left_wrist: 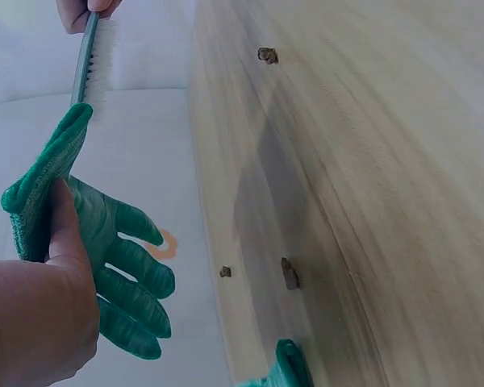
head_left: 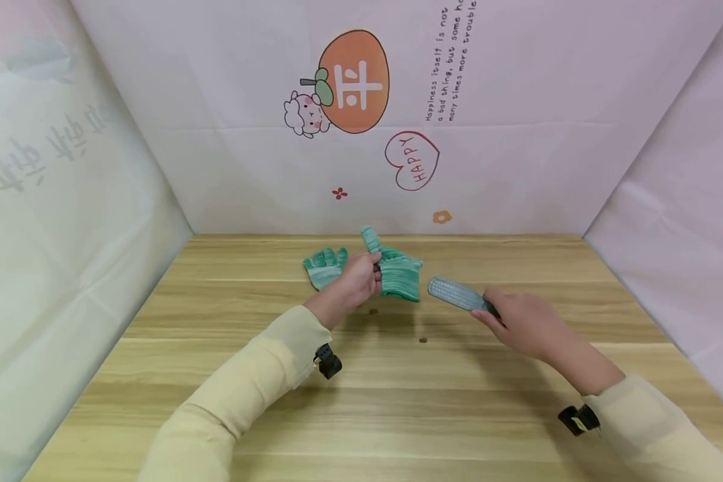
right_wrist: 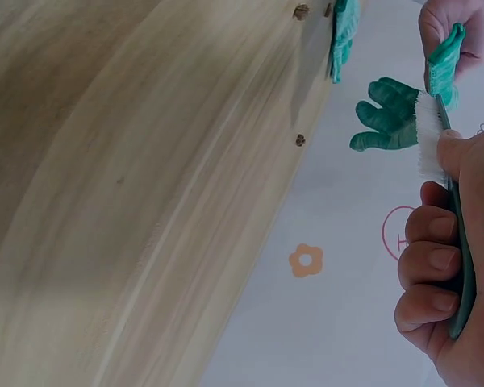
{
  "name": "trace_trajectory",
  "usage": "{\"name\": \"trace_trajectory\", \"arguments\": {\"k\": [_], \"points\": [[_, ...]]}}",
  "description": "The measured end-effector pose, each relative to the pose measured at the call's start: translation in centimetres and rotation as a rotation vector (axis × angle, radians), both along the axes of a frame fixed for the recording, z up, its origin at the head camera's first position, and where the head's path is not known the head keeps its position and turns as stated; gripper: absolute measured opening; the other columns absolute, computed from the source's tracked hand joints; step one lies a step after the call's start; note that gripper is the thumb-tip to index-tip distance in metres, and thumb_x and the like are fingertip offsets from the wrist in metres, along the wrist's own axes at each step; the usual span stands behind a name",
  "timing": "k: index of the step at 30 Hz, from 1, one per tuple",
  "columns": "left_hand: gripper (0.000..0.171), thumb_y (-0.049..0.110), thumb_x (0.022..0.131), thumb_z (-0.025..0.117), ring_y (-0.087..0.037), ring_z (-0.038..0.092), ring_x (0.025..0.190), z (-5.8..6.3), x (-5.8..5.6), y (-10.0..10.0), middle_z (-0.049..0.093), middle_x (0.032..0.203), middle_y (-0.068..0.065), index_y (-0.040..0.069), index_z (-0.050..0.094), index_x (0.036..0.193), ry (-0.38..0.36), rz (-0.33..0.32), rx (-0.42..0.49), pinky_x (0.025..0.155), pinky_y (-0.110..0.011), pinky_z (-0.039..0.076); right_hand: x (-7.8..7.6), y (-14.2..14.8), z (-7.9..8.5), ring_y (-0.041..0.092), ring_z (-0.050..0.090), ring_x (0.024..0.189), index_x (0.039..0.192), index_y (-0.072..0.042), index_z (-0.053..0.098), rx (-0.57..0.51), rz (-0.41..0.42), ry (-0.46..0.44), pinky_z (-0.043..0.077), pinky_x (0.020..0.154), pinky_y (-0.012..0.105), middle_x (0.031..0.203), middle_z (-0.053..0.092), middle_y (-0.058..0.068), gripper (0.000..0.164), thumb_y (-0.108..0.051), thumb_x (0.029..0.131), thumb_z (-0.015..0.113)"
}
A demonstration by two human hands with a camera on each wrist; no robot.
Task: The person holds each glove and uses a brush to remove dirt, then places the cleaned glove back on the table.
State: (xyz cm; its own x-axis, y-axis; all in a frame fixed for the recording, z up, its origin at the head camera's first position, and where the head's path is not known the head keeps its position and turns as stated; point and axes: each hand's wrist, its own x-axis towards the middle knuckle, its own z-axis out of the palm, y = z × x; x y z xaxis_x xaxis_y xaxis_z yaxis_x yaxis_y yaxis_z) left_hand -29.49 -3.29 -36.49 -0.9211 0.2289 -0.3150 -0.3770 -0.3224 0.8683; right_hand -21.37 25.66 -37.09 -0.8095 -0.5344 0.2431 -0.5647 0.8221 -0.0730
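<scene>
A green knitted glove (head_left: pixel 400 274) hangs above the table, gripped at its cuff side by my left hand (head_left: pixel 359 278). In the left wrist view the glove (left_wrist: pixel 129 266) dangles its fingers toward the table. My right hand (head_left: pixel 524 321) holds a grey-green brush (head_left: pixel 454 293) by its handle, just right of the glove. White bristles (right_wrist: pixel 428 137) show in the right wrist view, facing the table side, with the brush tip close to the glove's cuff; whether they touch I cannot tell. A second green glove (head_left: pixel 325 266) lies on the table behind my left hand, partly hidden by it.
Small brown bits (head_left: pixel 423 340) lie on the wooden table (head_left: pixel 361 415); others (left_wrist: pixel 290 274) show in the left wrist view. A printed white cloth (head_left: pixel 247 167) forms the back wall, with white cloth (head_left: pixel 669 221) on the sides.
</scene>
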Motion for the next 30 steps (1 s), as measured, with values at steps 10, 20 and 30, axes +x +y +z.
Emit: {"name": "trace_trajectory", "arguments": {"k": [10, 20, 30], "points": [[0.011, 0.019, 0.108, 0.034, -0.012, 0.020, 0.056, 0.2, -1.2, 2.5, 0.023, 0.069, -0.001, 0.010, 0.037, 0.103, 0.039, -0.067, -0.006, 0.052, -0.025, 0.022, 0.7, 1.7, -1.2, 0.007, 0.035, 0.050, 0.085, -0.011, 0.048, -0.016, -0.026, -0.015, 0.030, 0.045, 0.025, 0.060, 0.039, -0.007, 0.025, -0.029, 0.097, 0.062], [0.019, 0.019, 0.108, 0.035, -0.012, 0.024, 0.054, 0.3, -2.6, 5.4, 0.028, 0.066, -0.001, 0.010, 0.042, 0.093, 0.042, -0.083, 0.013, 0.055, -0.026, 0.024, 1.1, 2.5, -1.4, 0.008, 0.036, 0.051, 0.086, -0.012, 0.047, -0.002, -0.067, -0.045, 0.030, 0.045, 0.026, 0.060, 0.040, -0.006, 0.026, -0.030, 0.098, 0.060], [0.022, 0.019, 0.108, 0.033, -0.012, 0.033, 0.055, 0.0, -4.7, 7.4, 0.034, 0.063, -0.001, 0.004, 0.047, 0.097, 0.068, -0.106, -0.061, 0.054, -0.026, 0.031, 1.2, 3.0, -1.5, 0.008, 0.036, 0.051, 0.085, -0.012, 0.046, -0.006, -0.062, -0.018, 0.030, 0.046, 0.026, 0.060, 0.039, -0.007, 0.026, -0.029, 0.096, 0.063]]}}
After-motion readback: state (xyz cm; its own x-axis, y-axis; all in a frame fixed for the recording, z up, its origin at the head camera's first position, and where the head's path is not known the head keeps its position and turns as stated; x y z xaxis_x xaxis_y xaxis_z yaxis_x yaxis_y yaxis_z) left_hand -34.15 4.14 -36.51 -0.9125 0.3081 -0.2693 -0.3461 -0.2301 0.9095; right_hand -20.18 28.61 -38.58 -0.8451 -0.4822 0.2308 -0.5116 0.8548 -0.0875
